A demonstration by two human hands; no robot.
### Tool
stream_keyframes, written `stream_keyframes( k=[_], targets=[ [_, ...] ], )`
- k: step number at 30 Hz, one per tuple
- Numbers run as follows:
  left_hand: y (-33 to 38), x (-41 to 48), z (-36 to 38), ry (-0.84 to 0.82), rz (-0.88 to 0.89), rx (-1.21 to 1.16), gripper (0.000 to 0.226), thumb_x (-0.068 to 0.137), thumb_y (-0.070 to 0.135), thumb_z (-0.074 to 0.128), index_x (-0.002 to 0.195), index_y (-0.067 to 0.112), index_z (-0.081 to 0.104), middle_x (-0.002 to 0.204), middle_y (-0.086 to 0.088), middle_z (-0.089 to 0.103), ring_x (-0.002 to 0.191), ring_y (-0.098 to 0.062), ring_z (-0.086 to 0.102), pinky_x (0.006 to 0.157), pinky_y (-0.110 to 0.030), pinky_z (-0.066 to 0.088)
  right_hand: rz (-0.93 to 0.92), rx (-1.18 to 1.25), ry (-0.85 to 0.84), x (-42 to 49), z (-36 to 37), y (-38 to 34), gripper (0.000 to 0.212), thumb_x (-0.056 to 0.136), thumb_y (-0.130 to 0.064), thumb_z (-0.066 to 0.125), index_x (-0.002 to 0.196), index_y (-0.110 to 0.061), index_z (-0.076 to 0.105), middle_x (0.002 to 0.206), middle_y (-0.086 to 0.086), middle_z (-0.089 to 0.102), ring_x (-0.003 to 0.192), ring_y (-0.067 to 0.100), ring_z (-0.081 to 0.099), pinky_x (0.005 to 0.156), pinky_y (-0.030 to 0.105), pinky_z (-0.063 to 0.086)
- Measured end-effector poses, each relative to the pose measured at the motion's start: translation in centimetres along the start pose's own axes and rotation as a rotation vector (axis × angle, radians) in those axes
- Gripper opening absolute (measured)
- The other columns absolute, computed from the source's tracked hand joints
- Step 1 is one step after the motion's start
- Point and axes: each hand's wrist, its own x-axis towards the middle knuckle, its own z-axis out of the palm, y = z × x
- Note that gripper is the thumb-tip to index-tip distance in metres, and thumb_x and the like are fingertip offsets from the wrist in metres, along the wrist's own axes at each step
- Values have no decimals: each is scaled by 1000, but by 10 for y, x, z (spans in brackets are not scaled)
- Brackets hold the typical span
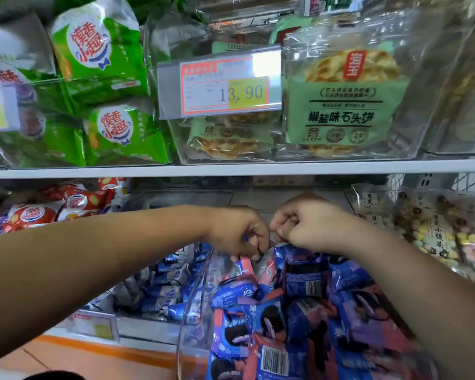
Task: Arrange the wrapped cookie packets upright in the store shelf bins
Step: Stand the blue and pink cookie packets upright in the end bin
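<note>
Both hands meet at the back of a clear plastic shelf bin [195,294] on the lower shelf. The left hand [237,231] curls its fingers [254,242] downward and pinches the top of a pink-edged blue cookie packet [244,266], which stands upright near the rear of the bin; the fingertips themselves are buried among wrappers. The right hand [306,223] is clenched just beside it, knuckles up, above a dark blue packet [296,281]; whether it grips that wrapper cannot be told, since its fingertips are hidden under the palm. The blue and pink wrapped cookie packets [263,319] fill the bin in a loose heap, some leaning, some flat, printed with dark round sandwich cookies and white barcodes; their lettering is too blurred to read. The right forearm covers the bin's right side, the packets at the lower right are blurred, and the bin's front is cut off by the lower frame edge. In the neighbouring bin to the left lie blue-and-white packets [162,292]. Above the white shelf edge [231,168] stand green snack bags [99,45], pale green flatbread packs [346,111] and a price label [225,86] reading 13.90, its small print illegible
</note>
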Motion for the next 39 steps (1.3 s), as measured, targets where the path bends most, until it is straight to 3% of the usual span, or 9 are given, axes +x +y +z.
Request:
stream_keyframes(
  k=[4, 9, 12, 16, 23, 28, 33, 35, 39],
  targets=[
    [-9, -11, 3, 127, 10, -151, 32, 92, 5, 70, 121, 19, 67, 92, 3, 72, 66, -12, 63, 65, -32, 56, 6, -218, -52, 20, -7, -14, 18, 87, -13, 65, 99, -17, 78, 100, 6, 76, 94, 25, 70, 81, 33, 60],
    [-8, -30, -2, 248, -1, 24, 50, 88, 19, 78, 131, 36, 60, 114, 8, 69, 82, -20, 64, 74, -30, 54, 43, -224, -168, 38, 10, -10, 19, 80, -15, 76, 96, -21, 69, 100, 5, 74, 87, 25, 71, 73, 34, 59],
    [-12, -38, -1, 287, -5, -30, 51, 88, 19, 78, 133, 38, 61, 121, 10, 68, 91, -15, 66, 80, -28, 53, 28, -146, -174, 40, 24, 0, 37, 76, -15, 79, 106, -32, 65, 106, 1, 73, 95, 21, 70, 86, 37, 60],
    [-19, -41, 8, 375, -6, -159, 35, 89, 10, 76, 119, 27, 72, 100, 3, 75, 82, -16, 67, 80, -31, 55, 4, 14, -194, 43, 35, 11, 35, 81, -5, 76, 114, -17, 70, 103, 2, 77, 101, 24, 72, 93, 43, 58],
    [-23, -40, 15, 469, -40, -267, 17, 87, 9, 79, 89, 25, 76, 80, -2, 76, 74, -19, 72, 76, -37, 58, 3, 28, -167, 38, 28, 14, 26, 81, -13, 84, 103, -22, 74, 92, -3, 74, 91, 20, 72, 88, 39, 61],
    [-12, -31, 7, 538, -58, -21, 20, 88, 5, 69, 97, 24, 68, 96, 8, 72, 89, -11, 71, 83, -32, 57, 21, -421, 85, 35, 15, 5, 20, 85, -30, 75, 103, -31, 66, 105, -5, 63, 94, 21, 62, 84, 33, 56],
    [8, -3, -2, 71, -119, 247, 28, 88, 0, 66, 106, 18, 76, 96, 11, 71, 70, 8, 58, 63, -5, 41, 98, -357, 55, 34, 16, 14, 25, 83, -41, 79, 104, -32, 68, 108, -6, 65, 97, 20, 62, 87, 34, 56],
    [5, 11, -1, -48, -145, 290, 28, 86, 0, 72, 107, 18, 76, 98, 10, 70, 78, -2, 63, 69, -11, 44, 118, -341, 67, 35, 16, 17, 24, 84, -43, 79, 103, -32, 68, 108, -6, 66, 97, 20, 63, 88, 34, 56],
    [1, 14, -15, 41, -127, 324, 18, 86, 3, 73, 94, 18, 79, 92, 9, 76, 81, -8, 68, 72, -19, 51, 116, -319, 89, 38, 19, 24, 25, 82, -46, 79, 102, -32, 72, 105, -8, 69, 96, 19, 64, 89, 33, 57]
  ],
)
